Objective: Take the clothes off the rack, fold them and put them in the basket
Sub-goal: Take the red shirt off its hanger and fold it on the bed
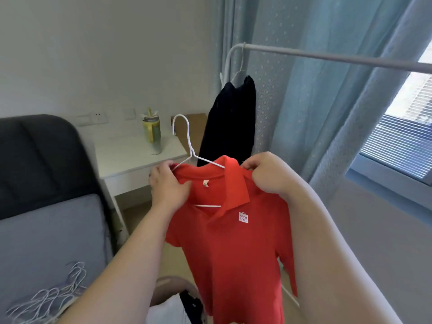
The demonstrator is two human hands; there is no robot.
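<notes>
Red polo shirt (pixel 233 253): held up in the near middle of the scene, off the rack, front facing the camera, with a white logo patch on the chest.
White wire hanger (pixel 187 136): still inside the shirt; its hook stands free in the air above the collar, and its lower bar is seen through the neck opening.
Left grip (pixel 169 185): curled round the shirt's left shoulder, where the hanger wire enters the cloth, with the thumb laid on the front.
Right grip (pixel 264 174): pinched on the shirt's right shoulder beside the collar.
Rack rail (pixel 327 58): a white bar running from the far middle to the right edge, above the hands.
Black garment (pixel 231 120): hung on a hanger at the far end of the rail, behind the shirt.
Basket (pixel 163 285): seen at the bottom edge below the shirt, with white and dark clothes inside.
Loose hangers (pixel 53 295): piled on the grey bed (pixel 46 242) at the near left.
Worktop (pixel 133 157): a white bedside table at the far left, carrying a green and yellow bottle (pixel 152 134).
Curtain (pixel 315 113): pale blue, hung behind the rack.
</notes>
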